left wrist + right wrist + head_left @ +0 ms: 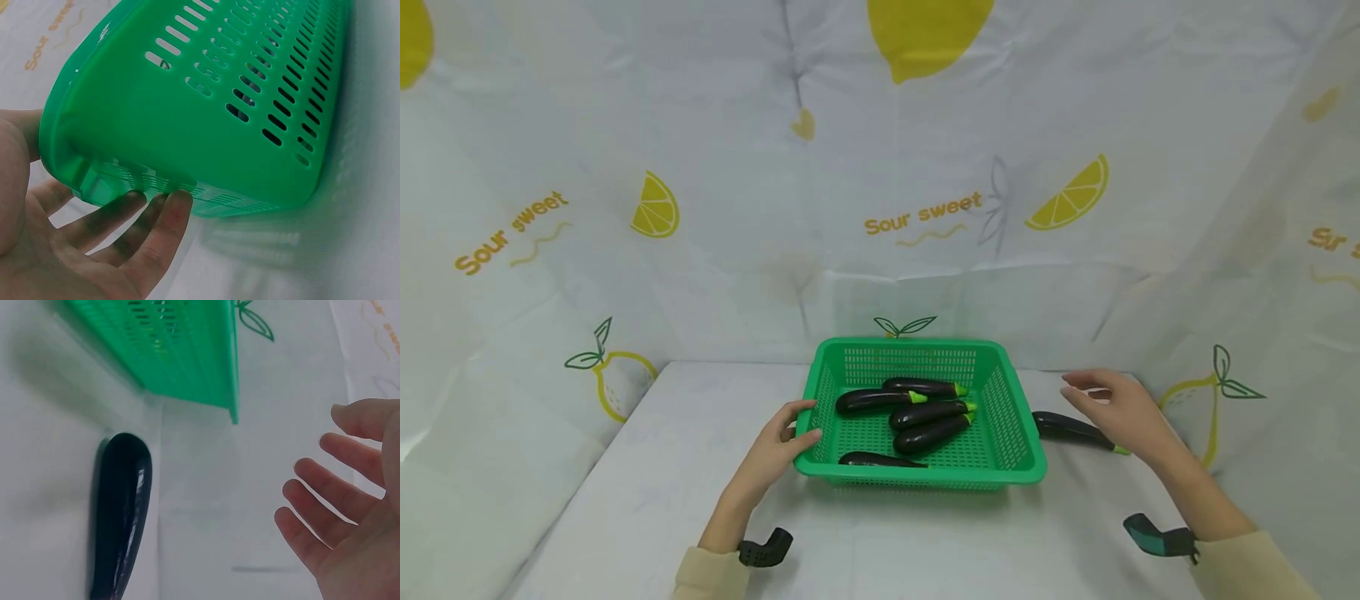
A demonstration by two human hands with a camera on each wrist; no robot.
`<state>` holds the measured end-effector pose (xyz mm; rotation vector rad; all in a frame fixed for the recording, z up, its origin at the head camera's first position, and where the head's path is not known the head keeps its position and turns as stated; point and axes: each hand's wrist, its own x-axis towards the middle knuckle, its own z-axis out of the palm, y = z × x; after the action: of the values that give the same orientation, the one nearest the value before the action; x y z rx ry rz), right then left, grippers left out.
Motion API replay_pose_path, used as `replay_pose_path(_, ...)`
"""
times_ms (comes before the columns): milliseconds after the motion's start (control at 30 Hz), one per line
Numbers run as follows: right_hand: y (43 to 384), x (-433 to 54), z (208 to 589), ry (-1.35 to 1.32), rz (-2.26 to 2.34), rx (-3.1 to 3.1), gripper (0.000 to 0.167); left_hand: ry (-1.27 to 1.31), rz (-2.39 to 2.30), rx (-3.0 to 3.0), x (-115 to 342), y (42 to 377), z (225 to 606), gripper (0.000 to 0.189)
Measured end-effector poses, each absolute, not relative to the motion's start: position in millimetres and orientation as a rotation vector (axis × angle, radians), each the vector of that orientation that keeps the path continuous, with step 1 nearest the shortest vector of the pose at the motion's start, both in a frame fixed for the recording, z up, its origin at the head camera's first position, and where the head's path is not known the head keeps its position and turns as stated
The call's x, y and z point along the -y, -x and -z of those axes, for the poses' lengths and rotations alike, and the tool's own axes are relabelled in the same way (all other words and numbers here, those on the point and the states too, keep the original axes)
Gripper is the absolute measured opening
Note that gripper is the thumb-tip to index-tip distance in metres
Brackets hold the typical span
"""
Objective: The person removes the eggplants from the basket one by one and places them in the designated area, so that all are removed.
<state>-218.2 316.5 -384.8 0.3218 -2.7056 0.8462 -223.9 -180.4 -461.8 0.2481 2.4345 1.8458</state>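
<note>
A green plastic basket (917, 475) with slotted walls stands in the middle of the table, several dark eggplants (874, 401) with green caps lying in it. My left hand (775, 446) holds the basket's left side, thumb over the rim. In the left wrist view, fingertips (178, 203) rest against the outside of the wall. To the right of the basket, one more eggplant (1067, 427) lies on the table, its cap end partly overlapped by my right hand (1123, 412). That hand hovers with fingers apart and nothing in them; the right wrist view shows the eggplant (122, 512) separate from it.
A white table (700, 425) bears the basket. Behind and on both sides hangs a white cloth (737, 250) with lemon prints. Small dark devices (766, 548) are strapped to both wrists.
</note>
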Motion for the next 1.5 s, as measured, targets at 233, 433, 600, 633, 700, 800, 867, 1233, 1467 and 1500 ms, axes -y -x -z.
replay_pose_path(233, 215.0, -295.3, 375.6, -0.410, -0.864, 2.644, 0.036, -0.245, -1.846, -2.433, 180.2, 223.5, 463.2, 0.055)
replay_pose_path(433, 213.4, -277.5, 369.0, -0.445, -0.892, 2.691, 0.040, -0.246, -1.849, -2.424, 179.8, 224.3, 463.5, 0.056)
replay_pose_path(600, 214.9, -264.1, 368.3, -0.490, -0.954, 2.712, 0.041, -0.248, -1.851, -2.432, 179.8, 224.4, 463.0, 0.056)
replay_pose_path(633, 215.4, -261.2, 368.4, -0.504, -0.961, 2.716, 0.041, -0.248, -1.851, -2.437, 179.9, 224.0, 462.7, 0.056)
replay_pose_path(700, 216.5, -255.3, 368.7, -0.537, -0.984, 2.718, 0.040, -0.245, -1.852, -2.438, 180.2, 223.4, 462.2, 0.056)
replay_pose_path(800, 218.0, -245.9, 369.2, -0.581, -1.007, 2.723, 0.039, -0.247, -1.849, -2.444, 180.3, 223.6, 462.8, 0.055)
replay_pose_path(867, 219.1, -239.7, 369.7, -0.603, -1.022, 2.727, 0.039, -0.249, -1.845, -2.444, 180.4, 223.8, 462.9, 0.055)
replay_pose_path(1233, 224.9, -206.0, 374.4, -0.707, -1.071, 2.750, 0.039, -0.230, -1.836, -2.454, 180.0, 224.6, 463.9, 0.053)
replay_pose_path(1467, 229.5, -188.2, 382.2, -0.732, -1.183, 2.795, 0.040, -0.227, -1.839, -2.445, 179.5, 223.8, 461.8, 0.053)
replay_pose_path(1500, 230.1, -185.7, 383.7, -0.738, -1.201, 2.801, 0.041, -0.227, -1.836, -2.447, 179.5, 224.0, 461.9, 0.053)
